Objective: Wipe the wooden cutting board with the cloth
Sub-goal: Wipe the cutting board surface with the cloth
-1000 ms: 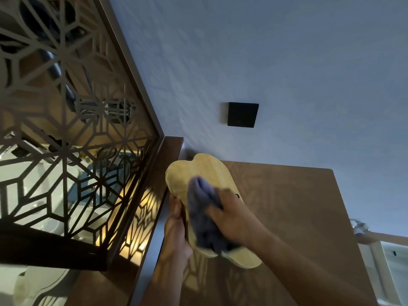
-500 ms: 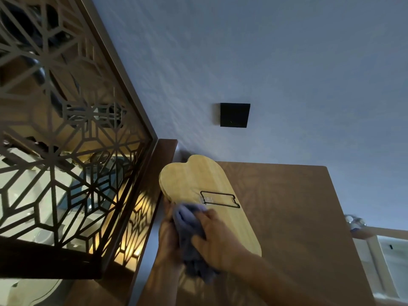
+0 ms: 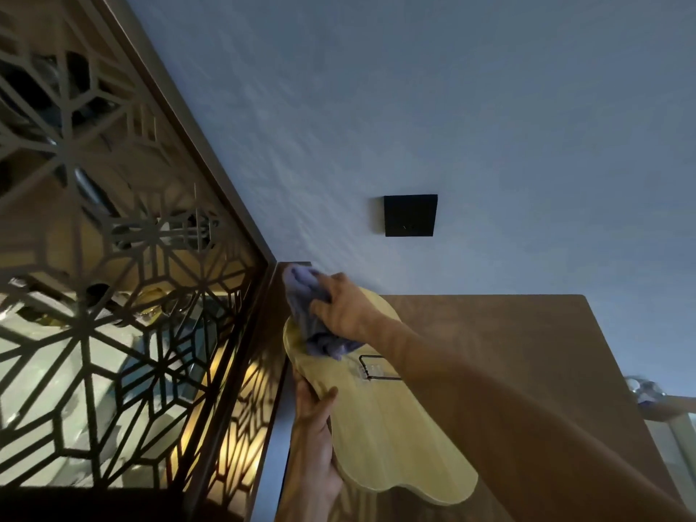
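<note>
A light wooden cutting board [image 3: 380, 438] with scalloped ends lies tilted over the left side of a dark wooden table [image 3: 508, 352]. A black wire loop sits on the board's face. My right hand [image 3: 344, 308] is bunched around a blue-purple cloth [image 3: 309, 314] and presses it on the board's far end, near the wall. My left hand [image 3: 314, 435] grips the board's left edge, thumb on top, fingers underneath.
A dark lattice screen [image 3: 124, 295] with lit glass behind it stands close on the left. The blue-grey wall [image 3: 452, 107] carries a black square plate [image 3: 409, 215]. A shiny knob [image 3: 644, 389] and pale furniture sit past the table's right edge.
My right hand has swept the cloth from the board's near end up to its far end. The left hand keeps holding the board's left edge.
</note>
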A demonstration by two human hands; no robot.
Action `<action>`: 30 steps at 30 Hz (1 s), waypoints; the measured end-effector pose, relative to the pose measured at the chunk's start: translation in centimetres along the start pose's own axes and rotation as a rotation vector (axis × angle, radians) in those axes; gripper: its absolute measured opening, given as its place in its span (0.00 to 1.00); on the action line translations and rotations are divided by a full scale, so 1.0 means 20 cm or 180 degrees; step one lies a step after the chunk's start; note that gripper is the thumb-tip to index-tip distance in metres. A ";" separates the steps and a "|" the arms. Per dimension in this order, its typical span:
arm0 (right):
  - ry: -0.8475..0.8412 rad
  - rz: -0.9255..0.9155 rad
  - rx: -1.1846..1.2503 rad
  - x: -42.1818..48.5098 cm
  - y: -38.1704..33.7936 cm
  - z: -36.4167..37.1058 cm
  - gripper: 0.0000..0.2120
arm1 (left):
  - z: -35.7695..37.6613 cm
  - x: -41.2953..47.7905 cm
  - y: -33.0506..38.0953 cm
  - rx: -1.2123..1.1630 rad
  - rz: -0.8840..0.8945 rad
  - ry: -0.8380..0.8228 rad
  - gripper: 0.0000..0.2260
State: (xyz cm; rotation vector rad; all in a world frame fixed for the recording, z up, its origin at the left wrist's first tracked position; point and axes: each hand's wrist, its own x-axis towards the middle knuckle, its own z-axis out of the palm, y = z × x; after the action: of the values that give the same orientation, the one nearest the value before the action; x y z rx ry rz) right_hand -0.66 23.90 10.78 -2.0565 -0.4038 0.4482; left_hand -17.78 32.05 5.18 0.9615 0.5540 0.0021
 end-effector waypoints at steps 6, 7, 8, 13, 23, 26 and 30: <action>0.0141 0.0564 -0.0849 0.12 0.39 0.02 0.23 | -0.04 0.04 -0.02 0.0139 -0.0020 -0.0237 0.41; 0.0174 0.0809 -0.0934 0.11 0.48 0.00 0.23 | -0.05 0.04 -0.02 0.0188 -0.0052 -0.0241 0.42; 0.0197 0.1091 -0.1008 0.09 0.56 -0.02 0.23 | -0.05 0.04 -0.02 0.0228 -0.0086 -0.0236 0.42; 0.0191 0.1486 -0.1736 -0.04 0.74 -0.15 0.19 | -0.05 0.04 -0.01 0.0360 -0.0134 -0.0211 0.41; -0.0132 -0.0183 -0.0649 0.05 0.27 0.02 0.26 | -0.03 0.02 0.01 0.0334 -0.0070 -0.0317 0.37; 0.0075 0.0344 -0.0997 0.06 0.43 0.02 0.26 | -0.04 0.02 0.01 0.0369 -0.0093 -0.0265 0.39; 0.0063 0.1422 -0.1351 0.03 0.68 -0.10 0.23 | -0.05 0.02 0.01 0.0472 -0.0105 -0.0189 0.41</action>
State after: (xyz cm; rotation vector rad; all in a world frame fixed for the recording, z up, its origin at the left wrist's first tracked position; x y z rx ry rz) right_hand 2.10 16.11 -0.14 -2.5732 -0.0165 0.6494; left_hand -17.75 33.02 4.82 1.0931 0.5206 -0.0978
